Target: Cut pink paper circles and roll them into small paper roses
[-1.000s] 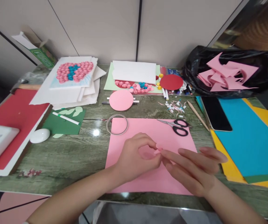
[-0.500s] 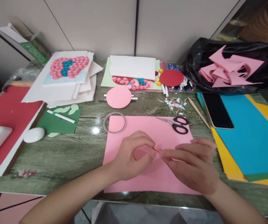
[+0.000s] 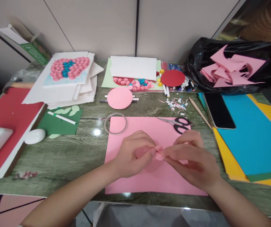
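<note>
Between my two hands is a small curled strip of pink paper (image 3: 159, 152), held above a large pink sheet (image 3: 130, 186). My left hand (image 3: 135, 154) pinches its left side between thumb and forefinger. From the right, my right hand (image 3: 194, 159) grips the other side with thumb and fingertips. Part of the strip is hidden by the fingers. Black-handled scissors (image 3: 176, 123) lie on the sheet's far right corner, just beyond my right hand. A roll of tape (image 3: 116, 123) rests over the far left corner.
Behind the sheet are a pink paper oval (image 3: 119, 98), paper scraps (image 3: 176, 104) and a pencil (image 3: 199, 112). A phone (image 3: 219, 110) lies on blue paper (image 3: 258, 135) at right, before a black bag (image 3: 194, 69). Leftward sit a white mouse (image 3: 34, 136) and green paper (image 3: 62, 126).
The pink strip now shows more of its curl between my fingertips. My right hand has turned, its fingers bending in closer. My left hand has shifted slightly up and left.
</note>
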Motion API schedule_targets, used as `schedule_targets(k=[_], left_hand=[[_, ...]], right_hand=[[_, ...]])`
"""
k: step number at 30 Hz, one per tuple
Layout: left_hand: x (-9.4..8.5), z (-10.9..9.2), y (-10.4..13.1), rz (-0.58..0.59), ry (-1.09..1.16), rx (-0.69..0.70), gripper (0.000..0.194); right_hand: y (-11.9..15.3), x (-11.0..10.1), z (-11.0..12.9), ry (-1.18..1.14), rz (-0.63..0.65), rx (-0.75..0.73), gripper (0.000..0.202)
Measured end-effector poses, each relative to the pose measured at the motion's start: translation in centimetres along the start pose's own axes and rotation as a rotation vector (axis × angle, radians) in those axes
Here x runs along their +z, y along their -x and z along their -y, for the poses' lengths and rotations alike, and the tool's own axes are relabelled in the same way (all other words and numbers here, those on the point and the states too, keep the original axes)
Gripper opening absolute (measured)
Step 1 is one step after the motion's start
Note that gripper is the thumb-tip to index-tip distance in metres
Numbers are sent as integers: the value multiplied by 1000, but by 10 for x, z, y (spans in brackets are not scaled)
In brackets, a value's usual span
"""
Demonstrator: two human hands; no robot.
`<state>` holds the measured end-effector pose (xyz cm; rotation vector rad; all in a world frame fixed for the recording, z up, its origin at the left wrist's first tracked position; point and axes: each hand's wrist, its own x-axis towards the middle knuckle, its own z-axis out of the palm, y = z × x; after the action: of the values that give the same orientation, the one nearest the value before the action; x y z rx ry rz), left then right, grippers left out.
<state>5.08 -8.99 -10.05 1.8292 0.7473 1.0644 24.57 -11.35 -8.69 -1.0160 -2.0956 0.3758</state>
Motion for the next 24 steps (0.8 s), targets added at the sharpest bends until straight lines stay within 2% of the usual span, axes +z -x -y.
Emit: schedule_targets(k=[13,24], left_hand=[[-3,0,-4,20,-96,163,11],[-3,1,-4,25,-169,203,11]], right_hand=[[-1,2,-1,-200,-2,45,33],[-3,3,-1,-256,37,141,28]])
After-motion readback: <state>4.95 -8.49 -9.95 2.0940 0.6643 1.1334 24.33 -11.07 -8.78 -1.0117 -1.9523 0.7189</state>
